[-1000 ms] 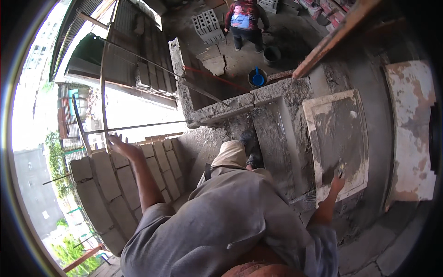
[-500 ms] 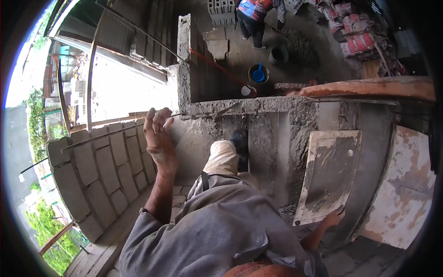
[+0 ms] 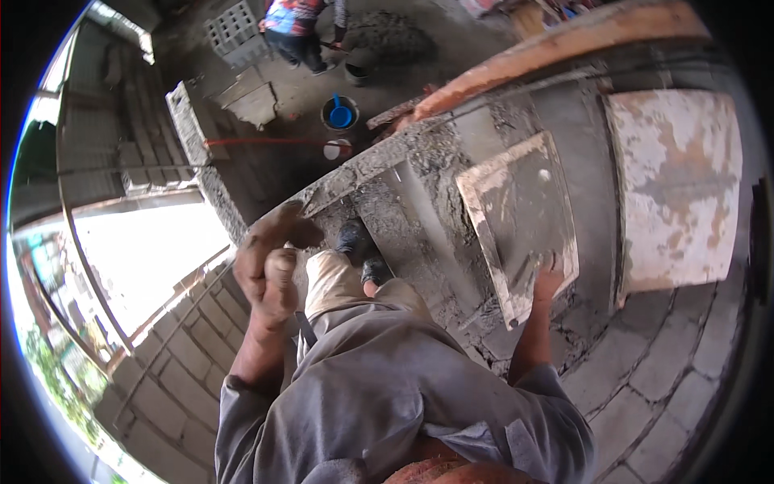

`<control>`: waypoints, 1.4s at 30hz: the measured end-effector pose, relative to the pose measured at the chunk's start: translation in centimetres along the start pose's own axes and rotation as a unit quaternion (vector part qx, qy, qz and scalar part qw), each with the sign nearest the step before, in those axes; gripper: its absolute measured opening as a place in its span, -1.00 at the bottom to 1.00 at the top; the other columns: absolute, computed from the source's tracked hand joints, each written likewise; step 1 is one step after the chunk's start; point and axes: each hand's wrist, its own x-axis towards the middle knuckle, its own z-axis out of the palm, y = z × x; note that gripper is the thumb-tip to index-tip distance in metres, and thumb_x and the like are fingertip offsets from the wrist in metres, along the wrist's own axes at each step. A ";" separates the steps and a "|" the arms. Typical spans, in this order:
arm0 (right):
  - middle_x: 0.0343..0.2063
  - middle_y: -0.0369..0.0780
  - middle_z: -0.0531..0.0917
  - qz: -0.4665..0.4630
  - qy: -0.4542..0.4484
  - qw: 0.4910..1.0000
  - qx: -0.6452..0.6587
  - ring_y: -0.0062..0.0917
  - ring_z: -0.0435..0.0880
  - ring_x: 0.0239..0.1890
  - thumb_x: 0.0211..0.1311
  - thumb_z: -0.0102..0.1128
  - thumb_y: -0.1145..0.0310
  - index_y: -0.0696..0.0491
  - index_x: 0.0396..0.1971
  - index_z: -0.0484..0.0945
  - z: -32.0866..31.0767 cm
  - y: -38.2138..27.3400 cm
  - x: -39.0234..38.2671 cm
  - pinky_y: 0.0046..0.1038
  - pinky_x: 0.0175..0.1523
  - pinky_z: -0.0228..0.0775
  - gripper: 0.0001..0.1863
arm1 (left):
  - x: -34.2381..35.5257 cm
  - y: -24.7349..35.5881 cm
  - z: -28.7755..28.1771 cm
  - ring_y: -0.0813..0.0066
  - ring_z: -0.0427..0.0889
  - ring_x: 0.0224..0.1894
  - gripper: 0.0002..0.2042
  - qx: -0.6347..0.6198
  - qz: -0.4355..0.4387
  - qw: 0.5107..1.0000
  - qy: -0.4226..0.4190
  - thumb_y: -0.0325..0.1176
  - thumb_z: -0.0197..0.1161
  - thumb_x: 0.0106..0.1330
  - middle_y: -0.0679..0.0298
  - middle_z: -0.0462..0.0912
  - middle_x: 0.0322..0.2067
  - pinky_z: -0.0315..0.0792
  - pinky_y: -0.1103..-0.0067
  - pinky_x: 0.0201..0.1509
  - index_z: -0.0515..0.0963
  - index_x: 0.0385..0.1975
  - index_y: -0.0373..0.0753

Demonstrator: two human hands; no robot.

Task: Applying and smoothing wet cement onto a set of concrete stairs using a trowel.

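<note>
My left hand (image 3: 270, 262) is raised in front of the rough concrete wall top (image 3: 343, 173). Its fingers bend over to the right with the thumb apart, and I see nothing held in it. My right hand (image 3: 550, 278) reaches over the near edge of a framed mortar board (image 3: 520, 214). Its fingers look closed, but blur hides what is in them. Grey wet mortar (image 3: 528, 234) is smeared over the board. I stand beside the wall, with dark boots (image 3: 351, 236) below me.
Beyond the wall, a person (image 3: 297, 32) bends near a mortar heap (image 3: 387, 36) and hollow blocks (image 3: 236, 34). A bucket (image 3: 329, 121) holds a blue dipper (image 3: 341, 117). An orange beam (image 3: 556, 50) crosses the far right; a stained panel (image 3: 677, 189) lies right. Blockwork (image 3: 173, 367) stands left.
My view has turned, so the wall now slants. My left hand has gone from upright spread fingers to bent ones. My right hand has moved from beside the board's corner onto its near edge.
</note>
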 end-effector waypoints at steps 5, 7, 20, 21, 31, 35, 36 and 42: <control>-0.30 -0.06 0.65 0.130 0.003 0.990 0.060 -0.34 0.64 -0.26 0.28 0.07 0.35 0.18 -0.16 0.54 -1.8 -0.1 -3.7 -0.40 -0.15 0.43 -0.76 | -0.5 -0.2 -0.5 0.52 0.49 -0.49 -0.34 -0.056 -0.039 0.998 0.006 0.13 -0.01 0.31 0.17 0.55 -0.45 0.37 0.63 -0.40 0.40 -0.02 -0.51; -0.30 -0.06 0.66 0.150 0.010 0.986 0.078 -0.38 0.64 -0.24 0.28 0.06 0.37 0.19 -0.15 0.54 -1.6 1.5 -4.8 -0.41 -0.14 0.43 -0.76 | -0.2 0.6 -0.2 0.49 0.54 -0.38 -0.33 -0.065 -0.014 0.997 0.029 0.15 0.08 0.27 0.11 0.58 -0.33 0.40 0.59 -0.33 0.41 0.03 -0.46; -0.33 -0.01 0.64 0.152 0.008 0.977 0.151 -0.20 0.64 -0.25 0.18 0.10 0.40 0.16 -0.23 0.57 -0.2 6.3 -11.0 -0.37 -0.14 0.43 -0.79 | -3.8 19.9 6.2 0.40 0.30 -0.67 -0.82 0.160 0.351 0.899 -0.206 -0.43 0.11 0.15 0.15 0.38 -0.63 0.22 0.53 -0.61 0.38 -0.41 -0.46; -0.32 0.00 0.64 0.115 0.023 0.983 0.142 -0.20 0.65 -0.24 0.17 0.10 0.40 0.16 -0.22 0.57 0.3 7.6 -11.7 -0.37 -0.13 0.44 -0.78 | -5.8 20.6 6.9 0.41 0.31 -0.67 -0.83 0.148 0.326 0.925 -0.129 -0.45 0.13 0.11 0.18 0.37 -0.65 0.21 0.54 -0.63 0.37 -0.42 -0.44; -0.44 -0.13 0.64 0.191 0.048 0.962 0.189 -0.49 0.61 -0.35 0.19 0.16 0.34 0.22 -0.28 0.58 -1.2 16.4 -20.1 -0.48 -0.25 0.42 -0.76 | -10.9 29.3 11.8 0.32 0.45 -0.52 -0.81 0.327 0.299 0.844 -0.301 -0.40 0.35 -0.13 0.22 0.50 -0.60 0.28 0.44 -0.40 0.44 -0.58 -0.24; -0.44 -0.12 0.64 0.268 0.030 0.927 0.261 -0.47 0.60 -0.37 0.19 0.15 0.32 0.23 -0.30 0.58 -2.9 16.0 -20.6 -0.47 -0.23 0.41 -0.75 | -13.1 27.1 12.3 0.24 0.52 -0.39 -0.83 0.333 0.359 0.843 -0.225 -0.46 0.34 -0.08 0.15 0.56 -0.49 0.34 0.42 -0.26 0.51 -0.49 -0.31; -0.43 -0.10 0.64 0.255 0.038 0.934 0.246 -0.45 0.61 -0.36 0.18 0.15 0.33 0.22 -0.30 0.58 -1.8 17.7 -21.1 -0.46 -0.21 0.41 -0.76 | -13.5 26.1 12.4 0.22 0.54 -0.35 -0.83 0.343 0.365 0.841 -0.204 -0.48 0.34 -0.07 0.13 0.58 -0.46 0.36 0.41 -0.22 0.52 -0.47 -0.32; -0.37 -0.01 0.64 0.234 0.049 0.952 0.192 -0.24 0.65 -0.29 0.17 0.08 0.34 0.16 -0.26 0.58 0.7 20.2 -21.5 -0.39 -0.14 0.44 -0.76 | -11.1 12.4 14.7 0.11 0.54 -0.42 -0.82 0.410 0.168 0.830 -0.338 -0.27 0.22 0.15 0.05 0.54 -0.50 0.37 0.37 -0.36 0.54 -0.42 -0.28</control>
